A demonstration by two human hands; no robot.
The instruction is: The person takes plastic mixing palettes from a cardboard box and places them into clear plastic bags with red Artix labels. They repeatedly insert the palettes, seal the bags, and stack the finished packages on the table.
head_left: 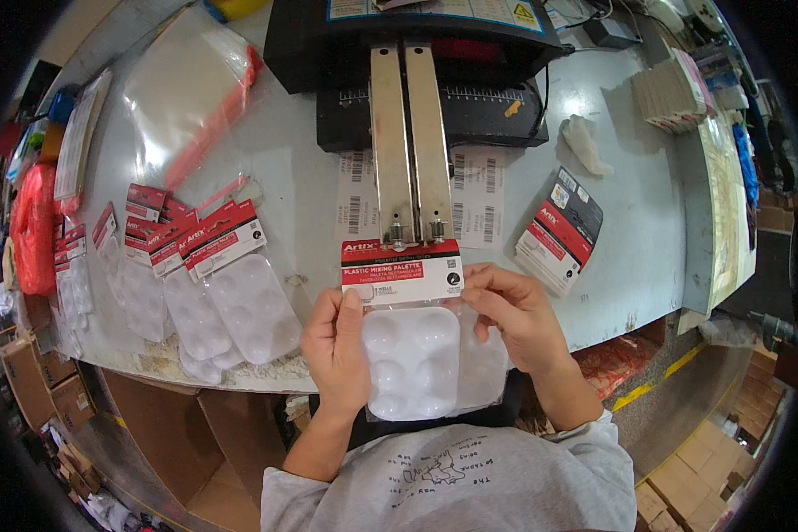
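Both hands hold a white plastic paint palette [411,363] with round wells, packed in a clear bag. A red, black and white header card [402,273] spans the bag's top. The card's upper edge lies at the near end of the two metal arms [410,151] of a black machine. My left hand [339,346] pinches the card's lower left corner, thumb on top. At the card's right end, my right hand [519,310] is closed on the card and bag edge, its grip partly hidden. Clear film extends right of the palette, under my right hand.
Several carded, bagged palettes [253,306] overlap on the table's left. Behind them lies a stack of clear bags [186,89]. A pile of folded header cards [560,230] sits at right, near a crumpled white piece [585,146]. The black machine [417,44] stands at the back.
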